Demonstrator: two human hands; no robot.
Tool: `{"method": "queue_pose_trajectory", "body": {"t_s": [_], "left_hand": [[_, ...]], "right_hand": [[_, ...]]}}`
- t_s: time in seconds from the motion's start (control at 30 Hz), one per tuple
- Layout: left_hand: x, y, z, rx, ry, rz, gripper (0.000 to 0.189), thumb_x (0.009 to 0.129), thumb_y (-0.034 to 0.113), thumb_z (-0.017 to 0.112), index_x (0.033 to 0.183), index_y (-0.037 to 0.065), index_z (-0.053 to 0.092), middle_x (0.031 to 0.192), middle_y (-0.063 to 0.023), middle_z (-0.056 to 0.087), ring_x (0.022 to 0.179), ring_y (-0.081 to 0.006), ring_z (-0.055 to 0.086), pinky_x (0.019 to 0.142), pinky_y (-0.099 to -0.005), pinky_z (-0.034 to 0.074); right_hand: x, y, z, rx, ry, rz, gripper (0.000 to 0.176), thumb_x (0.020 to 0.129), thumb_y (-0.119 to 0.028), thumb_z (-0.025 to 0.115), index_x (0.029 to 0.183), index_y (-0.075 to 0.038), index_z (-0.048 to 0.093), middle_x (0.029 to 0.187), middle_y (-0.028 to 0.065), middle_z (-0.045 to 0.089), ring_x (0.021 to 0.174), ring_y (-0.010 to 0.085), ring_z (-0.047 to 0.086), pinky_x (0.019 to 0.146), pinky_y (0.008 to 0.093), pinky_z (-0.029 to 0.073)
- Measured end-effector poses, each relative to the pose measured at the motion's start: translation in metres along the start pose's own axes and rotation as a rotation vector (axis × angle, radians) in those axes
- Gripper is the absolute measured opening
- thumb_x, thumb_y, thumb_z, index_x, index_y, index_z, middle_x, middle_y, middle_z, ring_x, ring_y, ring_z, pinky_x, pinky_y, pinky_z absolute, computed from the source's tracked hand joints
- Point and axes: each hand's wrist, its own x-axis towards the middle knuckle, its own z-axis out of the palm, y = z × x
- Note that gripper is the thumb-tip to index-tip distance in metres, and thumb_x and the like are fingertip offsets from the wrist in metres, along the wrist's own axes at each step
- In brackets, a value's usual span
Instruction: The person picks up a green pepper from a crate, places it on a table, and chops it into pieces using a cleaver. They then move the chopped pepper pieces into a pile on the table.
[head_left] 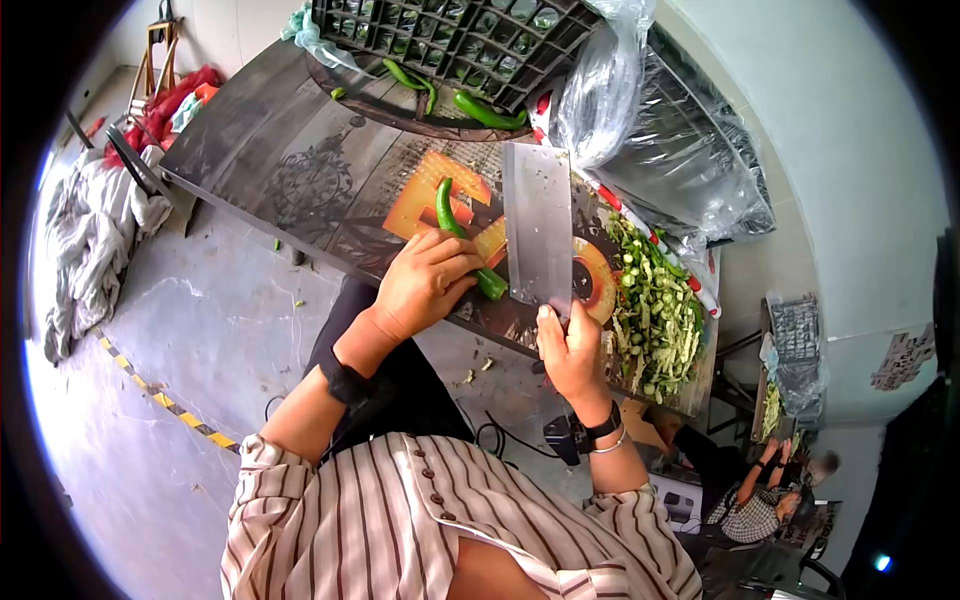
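Note:
Under the curled fingers of my left hand (428, 275) lies a long green pepper (447, 210), held down on the dark patterned table (250, 150). One end of it points away from me, and its cut end pokes out on the right side of my fingers. My right hand (570, 345) is closed around a cleaver (540, 220); most of the handle is hidden in my grip. The broad blade has small green bits on it and stands just right of the pepper, apart from it. To the right spreads a heap of chopped green pepper (655, 320).
A black plastic crate (455, 50) stands at the table's far side, with whole green peppers (490, 112) near it. Clear plastic wrap (610, 90) lies at the back right. Cloths (105, 210) are piled at left. Another person (750, 510) works at lower right.

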Motion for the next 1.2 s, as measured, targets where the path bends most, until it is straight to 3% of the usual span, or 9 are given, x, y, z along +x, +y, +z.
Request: {"method": "queue_pose_trajectory", "body": {"t_s": [0.73, 0.97, 1.13, 1.2], "left_hand": [[-0.001, 0.000, -0.001, -0.001, -0.001, 0.016, 0.014, 0.069, 0.009, 0.074, 0.082, 0.009, 0.068, 0.090, -0.0005, 0.061, 0.089, -0.0216, 0.058, 0.081, -0.0333, 0.046], [-0.001, 0.000, -0.001, 0.029, -0.014, 0.039, 0.012, 0.069, 0.009, 0.074, 0.079, 0.009, 0.067, 0.091, -0.0001, 0.060, 0.091, -0.0207, 0.058, 0.081, -0.0325, 0.046], [-0.002, -0.001, -0.002, 0.033, -0.025, 0.042, 0.013, 0.068, 0.010, 0.074, 0.080, 0.009, 0.067, 0.092, -0.0002, 0.059, 0.093, -0.0210, 0.058, 0.082, -0.0335, 0.046], [-0.003, -0.001, -0.002, 0.039, -0.024, 0.044, 0.014, 0.068, 0.010, 0.074, 0.080, 0.009, 0.067, 0.092, -0.0004, 0.059, 0.093, -0.0213, 0.058, 0.082, -0.0341, 0.047]], "right_hand": [[0.000, 0.009, 0.007, -0.107, -0.063, 0.019, 0.009, 0.092, -0.004, 0.054, 0.089, 0.004, 0.051, 0.067, 0.0160, 0.057, 0.057, 0.0319, 0.056, 0.052, 0.0374, 0.043], [0.006, -0.001, 0.006, -0.100, -0.112, 0.047, 0.009, 0.091, -0.004, 0.055, 0.089, 0.004, 0.051, 0.068, 0.0161, 0.057, 0.057, 0.0320, 0.057, 0.052, 0.0373, 0.043], [0.015, -0.007, 0.012, -0.162, -0.165, -0.104, 0.009, 0.092, -0.003, 0.053, 0.089, 0.005, 0.049, 0.067, 0.0161, 0.057, 0.055, 0.0306, 0.057, 0.052, 0.0364, 0.043], [0.014, -0.009, 0.013, -0.166, -0.176, -0.077, 0.009, 0.092, -0.003, 0.053, 0.089, 0.005, 0.048, 0.066, 0.0163, 0.057, 0.055, 0.0306, 0.057, 0.051, 0.0363, 0.043]]}}
